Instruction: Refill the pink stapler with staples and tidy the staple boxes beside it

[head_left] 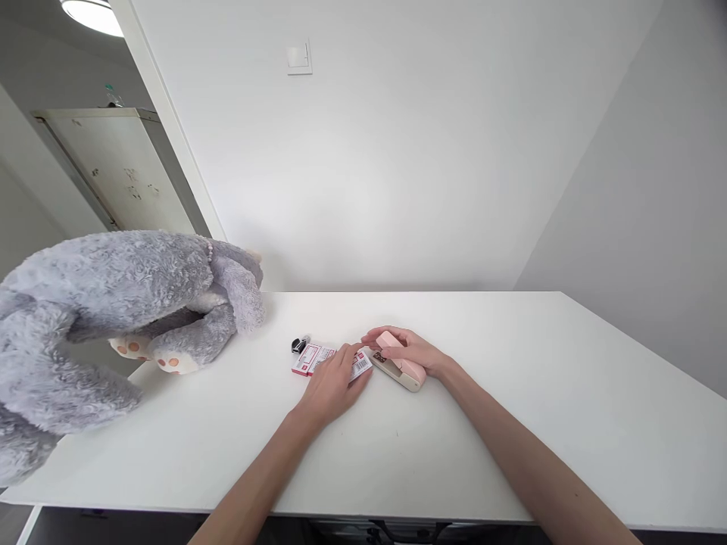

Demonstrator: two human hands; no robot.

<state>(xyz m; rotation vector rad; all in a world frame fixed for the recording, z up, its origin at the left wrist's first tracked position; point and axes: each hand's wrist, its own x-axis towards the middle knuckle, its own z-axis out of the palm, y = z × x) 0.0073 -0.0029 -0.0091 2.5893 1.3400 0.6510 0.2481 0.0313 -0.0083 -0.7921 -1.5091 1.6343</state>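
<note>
My right hand (419, 353) is closed around the pink upper arm of a stapler (410, 371), thumb over its top. The stapler stands on the table with its beige base down and its upper arm raised at the front. Just left of it, my left hand (336, 387) grips a small red-and-white box (361, 365) with printed labels and a barcode. A second red-and-white box (310, 357) lies beyond the left fingers, partly covered by them. Beside that one is a small black object (298, 345) with a clear piece, too small to name.
A large grey plush toy (130, 280) lies across the left end of the white table (500, 333). Behind the table rises a white wall with a light switch (298, 57). At the far left stands a metal cabinet (113, 163) with a bottle on top.
</note>
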